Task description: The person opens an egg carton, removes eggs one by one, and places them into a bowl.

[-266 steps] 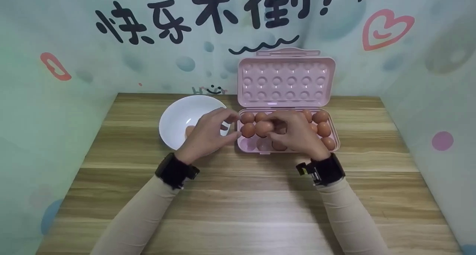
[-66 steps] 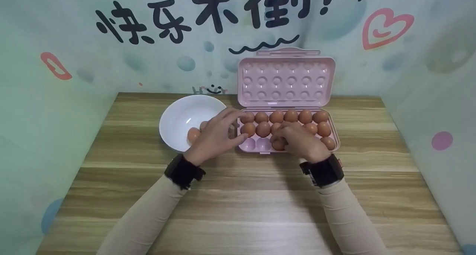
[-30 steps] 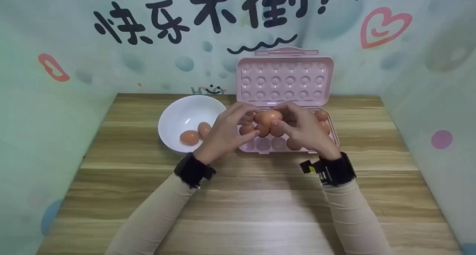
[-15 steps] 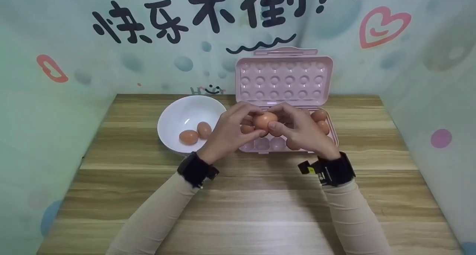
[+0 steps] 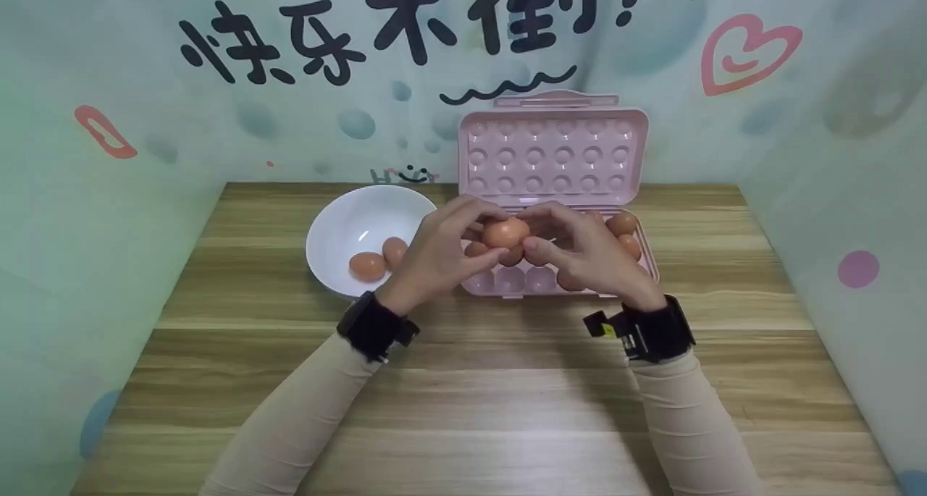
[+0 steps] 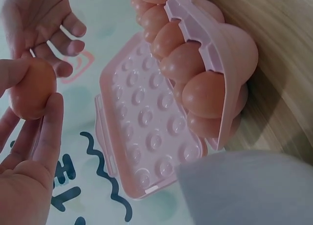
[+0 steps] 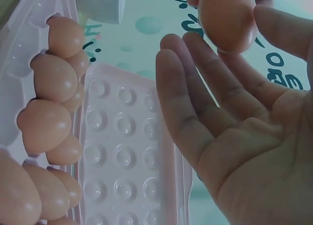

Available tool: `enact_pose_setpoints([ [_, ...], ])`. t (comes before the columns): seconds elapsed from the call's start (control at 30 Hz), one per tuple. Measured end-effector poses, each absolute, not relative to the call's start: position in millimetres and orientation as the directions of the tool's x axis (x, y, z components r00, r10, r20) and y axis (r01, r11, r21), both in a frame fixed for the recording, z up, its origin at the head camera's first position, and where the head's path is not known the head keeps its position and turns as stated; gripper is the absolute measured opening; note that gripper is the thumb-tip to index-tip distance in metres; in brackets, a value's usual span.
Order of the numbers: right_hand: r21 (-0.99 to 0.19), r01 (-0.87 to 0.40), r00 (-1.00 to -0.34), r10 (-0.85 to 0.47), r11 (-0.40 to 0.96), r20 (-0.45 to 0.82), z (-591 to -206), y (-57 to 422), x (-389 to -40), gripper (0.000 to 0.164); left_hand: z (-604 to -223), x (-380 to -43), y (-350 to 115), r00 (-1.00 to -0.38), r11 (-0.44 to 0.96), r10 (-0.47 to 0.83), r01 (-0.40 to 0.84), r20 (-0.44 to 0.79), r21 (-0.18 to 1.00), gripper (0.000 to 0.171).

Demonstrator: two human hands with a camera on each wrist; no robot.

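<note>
Pinching egg [image 5: 506,232] in left hand [image 5: 427,261], above box [image 5: 552,294]; with right hand [image 5: 594,253] loosely spread just beside egg, contact unclear. In bowl [image 5: 337,224]: two eggs [image 5: 368,266] visible. In box: three bare front cups [image 5: 510,281], many boxed eggs [image 5: 621,224] left. Judged early stage. Beyond: lid [image 5: 563,198] raised upright.

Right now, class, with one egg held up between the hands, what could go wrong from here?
The egg pinched in the left hand could slip and crack. The right hand, beside it, is not closed round it, so a handover might be fumbled. Two eggs lie in the bowl close by; an egg dropped in could crack them.
</note>
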State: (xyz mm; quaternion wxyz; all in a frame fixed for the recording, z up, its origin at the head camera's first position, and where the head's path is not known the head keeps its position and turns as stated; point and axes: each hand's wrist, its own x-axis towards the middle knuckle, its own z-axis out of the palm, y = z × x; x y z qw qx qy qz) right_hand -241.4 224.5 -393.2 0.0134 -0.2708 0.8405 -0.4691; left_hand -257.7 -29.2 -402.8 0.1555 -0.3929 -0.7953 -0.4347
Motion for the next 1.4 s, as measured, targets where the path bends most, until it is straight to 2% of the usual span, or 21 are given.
enact_pose_setpoints([
  [0.3, -0.772, -0.450, -0.868, -0.423, 0.449, 0.259, -388.5, 234.2, -240.7, 0.038, -386.9, -262.8, -54.6, -0.684, 0.356, 0.486, 0.724, 0.544, 0.591, 0.037],
  [0.53, -0.728, -0.482, -0.856, -0.439, 0.487, 0.273, -389.2, 239.6, -241.4, 0.040, -379.2, -272.1, -78.3, -0.680, 0.446, 0.509, 0.732, 0.527, 0.515, 0.035],
  [0.73, -0.677, -0.483, -0.864, -0.429, 0.555, 0.265, -391.0, 242.0, -241.3, 0.047, -376.8, -279.8, -102.1, -0.737, 0.539, 0.517, 0.676, 0.436, 0.503, 0.035],
  [0.97, -0.633, -0.514, -0.851, -0.439, 0.579, 0.290, -391.8, 242.8, -241.4, 0.051, -381.1, -292.1, -128.9, -0.771, 0.600, 0.524, 0.636, 0.361, 0.486, 0.035],
  [1.4, -0.603, -0.480, -0.871, -0.426, 0.637, 0.243, -391.1, 244.2, -242.0, 0.052, -396.7, -310.4, -159.7, -0.891, 0.746, 0.434, 0.437, 0.130, 0.503, 0.032],
])
